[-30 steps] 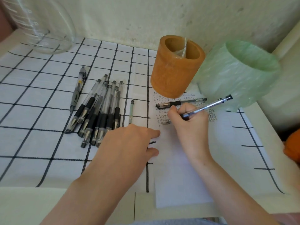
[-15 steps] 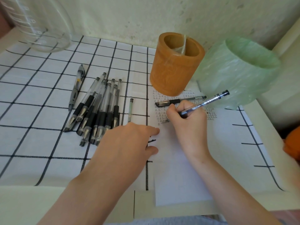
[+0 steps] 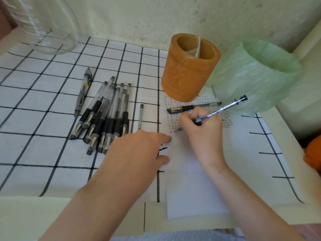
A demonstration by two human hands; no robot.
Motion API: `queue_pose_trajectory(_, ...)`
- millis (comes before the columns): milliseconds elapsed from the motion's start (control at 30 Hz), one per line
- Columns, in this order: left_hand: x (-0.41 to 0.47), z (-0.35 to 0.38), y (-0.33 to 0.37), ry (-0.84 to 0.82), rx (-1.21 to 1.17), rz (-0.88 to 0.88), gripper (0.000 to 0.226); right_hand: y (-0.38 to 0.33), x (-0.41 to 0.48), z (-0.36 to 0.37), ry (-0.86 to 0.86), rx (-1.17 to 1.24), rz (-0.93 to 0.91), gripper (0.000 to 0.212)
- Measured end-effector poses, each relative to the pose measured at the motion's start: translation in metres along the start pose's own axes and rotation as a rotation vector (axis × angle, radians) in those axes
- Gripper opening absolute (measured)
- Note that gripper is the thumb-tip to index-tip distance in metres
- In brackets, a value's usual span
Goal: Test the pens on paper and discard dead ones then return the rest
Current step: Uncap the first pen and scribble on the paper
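The right hand (image 3: pixel 203 136) grips a clear-barrelled, black-capped pen (image 3: pixel 224 108) on scribbled paper (image 3: pixel 191 188).

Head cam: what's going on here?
A person is testing pens. The right hand grips a pen with its tip down at the paper, beside rows of small written marks. The left hand lies flat at the paper's left edge. A pile of pens lies on the checked cloth, and a second pen lies on the paper by the orange holder. No pens show in the holder.
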State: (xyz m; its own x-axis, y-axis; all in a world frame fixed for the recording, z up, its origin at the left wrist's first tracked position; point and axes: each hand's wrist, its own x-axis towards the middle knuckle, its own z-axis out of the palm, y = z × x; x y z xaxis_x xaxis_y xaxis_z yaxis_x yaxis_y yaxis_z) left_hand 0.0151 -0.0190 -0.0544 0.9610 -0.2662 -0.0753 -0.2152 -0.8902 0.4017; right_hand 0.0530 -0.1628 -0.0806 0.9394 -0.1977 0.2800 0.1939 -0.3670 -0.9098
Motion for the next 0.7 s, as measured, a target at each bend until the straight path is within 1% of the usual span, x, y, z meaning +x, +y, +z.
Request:
queue_pose_trajectory(433,-0.0006,0.0004,-0.0006,0.011,-0.013,0.001,0.045,0.0008,-0.0002,0.0004,-0.007,-0.002,-0.023,0.047)
queue_pose_trajectory(700,-0.0017,-0.0004,-0.0008,0.001,-0.011,0.007,0.045,0.0,-0.0001,0.0002,-0.006,-0.002,-0.005,0.047)
